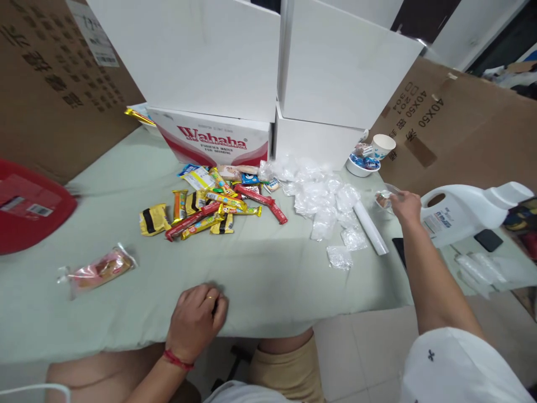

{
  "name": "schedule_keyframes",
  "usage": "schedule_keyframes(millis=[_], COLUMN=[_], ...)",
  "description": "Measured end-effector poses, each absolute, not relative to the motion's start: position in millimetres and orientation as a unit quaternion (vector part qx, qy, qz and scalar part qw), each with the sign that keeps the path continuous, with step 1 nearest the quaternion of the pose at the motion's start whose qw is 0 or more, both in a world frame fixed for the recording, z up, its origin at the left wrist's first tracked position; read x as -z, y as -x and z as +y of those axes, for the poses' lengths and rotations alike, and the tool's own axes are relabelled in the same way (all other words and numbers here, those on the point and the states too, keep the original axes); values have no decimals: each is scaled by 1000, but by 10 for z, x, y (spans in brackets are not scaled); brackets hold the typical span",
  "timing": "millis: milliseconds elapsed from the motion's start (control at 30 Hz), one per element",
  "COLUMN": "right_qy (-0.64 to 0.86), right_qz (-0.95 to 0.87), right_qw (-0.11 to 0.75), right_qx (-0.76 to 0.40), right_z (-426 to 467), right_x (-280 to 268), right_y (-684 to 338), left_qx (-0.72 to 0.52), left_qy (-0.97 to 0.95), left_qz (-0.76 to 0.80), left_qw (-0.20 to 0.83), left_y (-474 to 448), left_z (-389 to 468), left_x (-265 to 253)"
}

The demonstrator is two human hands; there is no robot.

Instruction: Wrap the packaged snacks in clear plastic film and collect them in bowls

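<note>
Cloth-Covered Table with Packaged Snacks

On pale green cloth [268, 285]: mixed wrapped snacks [210, 204], heaped; clear plastic packets [316, 193], clustered alongside; white roll [371, 228], beside packets; single wrapped pastry [103, 271], apart, left. Left hand [196, 320], loosely curled, near edge. Right hand [406, 207], at clear container [375, 196].
</note>
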State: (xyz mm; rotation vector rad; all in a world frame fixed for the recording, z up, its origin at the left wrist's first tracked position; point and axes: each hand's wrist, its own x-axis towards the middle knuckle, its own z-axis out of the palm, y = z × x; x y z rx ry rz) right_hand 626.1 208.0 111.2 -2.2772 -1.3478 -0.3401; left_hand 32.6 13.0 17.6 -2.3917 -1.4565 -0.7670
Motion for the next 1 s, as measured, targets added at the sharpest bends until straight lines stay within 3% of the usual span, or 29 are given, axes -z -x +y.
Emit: schedule_keyframes(millis=[133,267,633,900,1000], right_qy=[839,847,848,855,830], right_qz=[-474,-509,-526,-503,-517], right_qw=[220,119,56,113,185], right_qx=[150,92,40,51,101], right_z=[1634,1480,2688,2858,2650], right_x=[-968,-774,-928,-1102,-1154], right_y=[-6164,-6081,-6166,-5916,-5640], left_qx=[259,263,270,271,268], left_qy=[812,814,814,806,805], left_qz=[-507,-505,-503,-515,-520], left_qw=[129,119,110,110,101], left_y=[-331,-328,-321,-329,-328], left_z=[125,122,114,98,87], left_x=[-180,-179,-160,-154,-141])
